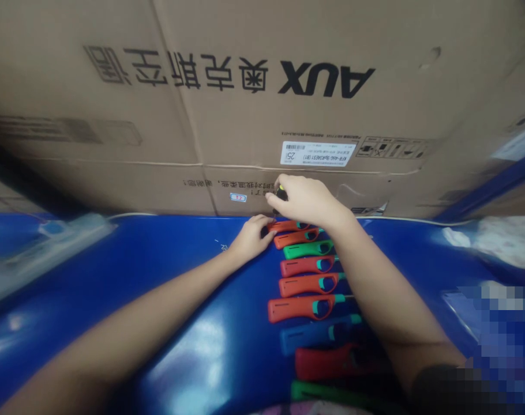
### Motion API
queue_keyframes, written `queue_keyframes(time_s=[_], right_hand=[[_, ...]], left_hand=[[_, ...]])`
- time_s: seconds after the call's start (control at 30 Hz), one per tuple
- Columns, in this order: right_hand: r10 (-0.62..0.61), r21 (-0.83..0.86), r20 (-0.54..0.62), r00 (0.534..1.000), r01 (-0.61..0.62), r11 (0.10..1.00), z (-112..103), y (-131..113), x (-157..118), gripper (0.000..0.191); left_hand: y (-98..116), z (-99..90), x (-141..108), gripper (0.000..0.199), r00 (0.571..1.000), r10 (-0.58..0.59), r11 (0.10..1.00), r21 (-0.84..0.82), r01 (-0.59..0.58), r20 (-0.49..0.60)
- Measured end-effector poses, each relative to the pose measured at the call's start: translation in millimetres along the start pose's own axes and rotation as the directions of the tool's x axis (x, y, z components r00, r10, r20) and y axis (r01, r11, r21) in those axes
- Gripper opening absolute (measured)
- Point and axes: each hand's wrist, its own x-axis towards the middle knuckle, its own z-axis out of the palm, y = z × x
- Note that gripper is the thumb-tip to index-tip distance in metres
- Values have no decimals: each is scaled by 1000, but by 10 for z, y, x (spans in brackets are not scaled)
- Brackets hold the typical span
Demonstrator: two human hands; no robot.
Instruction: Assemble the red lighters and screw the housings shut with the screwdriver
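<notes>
A row of gas lighters runs toward me on the blue surface, in orange, green, red and blue. At the far end my left hand (pixel 250 239) is closed on the butt of an orange lighter (pixel 292 226), thumb and fingers pressed to its handle. My right hand (pixel 303 199) is closed round a screwdriver (pixel 281 192) with a black and yellow handle, held upright over that lighter's butt end. The screwdriver's tip is too small to make out clearly. Nearer me lie another orange lighter (pixel 295 238) and a green lighter (pixel 306 249). My right forearm covers some of the nozzles.
A large cardboard box (pixel 228 127) with upside-down print stands like a wall behind the blue table (pixel 193 323). A pale cable (pixel 401 219) runs along its base. At the left is a blurred clear plastic item (pixel 50 253); at the right, a whitish patterned bundle (pixel 505 239).
</notes>
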Motion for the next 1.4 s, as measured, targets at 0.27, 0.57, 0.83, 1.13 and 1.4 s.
queue_keyframes(time_s=[0.27, 0.57, 0.83, 1.13, 1.4], right_hand=[[-15, 47, 15, 1000, 14, 999, -27, 14, -15, 34], [-2, 60, 36, 999, 0, 998, -11, 53, -7, 31], [-50, 93, 34, 998, 47, 995, -14, 48, -10, 31], [-54, 40, 17, 998, 53, 998, 28, 95, -5, 31], [-22, 29, 53, 998, 21, 999, -2, 49, -21, 43]], left_hand=[[34, -4, -8, 19, 1000, -24, 1000, 4, 24, -12], [61, -20, -2, 15, 999, -32, 999, -10, 33, 3], [94, -35, -15, 12, 998, -55, 998, 31, 55, -6], [71, -56, -2, 11, 999, -48, 998, 46, 47, 13], [78, -75, 13, 10, 999, -45, 998, 44, 44, 21]])
